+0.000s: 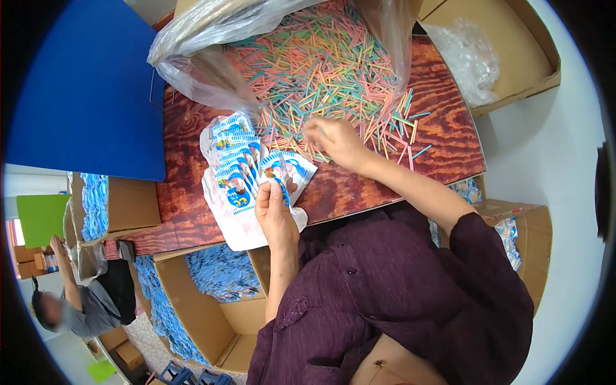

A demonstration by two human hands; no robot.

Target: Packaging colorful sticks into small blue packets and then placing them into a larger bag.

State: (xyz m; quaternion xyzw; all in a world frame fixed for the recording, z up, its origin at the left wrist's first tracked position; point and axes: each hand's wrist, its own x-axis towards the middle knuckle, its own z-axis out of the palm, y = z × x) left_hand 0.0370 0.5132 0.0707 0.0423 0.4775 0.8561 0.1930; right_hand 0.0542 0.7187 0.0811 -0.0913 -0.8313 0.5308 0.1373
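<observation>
My left hand (277, 215) is closed, pinching a small blue-and-white printed packet (276, 168) between thumb and fingers. Beside it, several similar flat packets (237, 163) lie overlapping on a white cloth or glove-like sheet (240, 228) on the table. My right hand (337, 142) reaches over the near edge of a large heap of thin pastel sticks (321, 70) in pink, yellow, green and blue. Its fingers are curled together at the heap; whatever lies between the fingertips is hidden.
Clear plastic sheeting (192, 58) frames the heap on the wood-grained table (443, 122). A cardboard box (513, 45) stands at the far right. Below the table, a carton (240, 321) holds many blue packets. A blue panel (90, 90) rises at left; another person (96, 298) stands beyond.
</observation>
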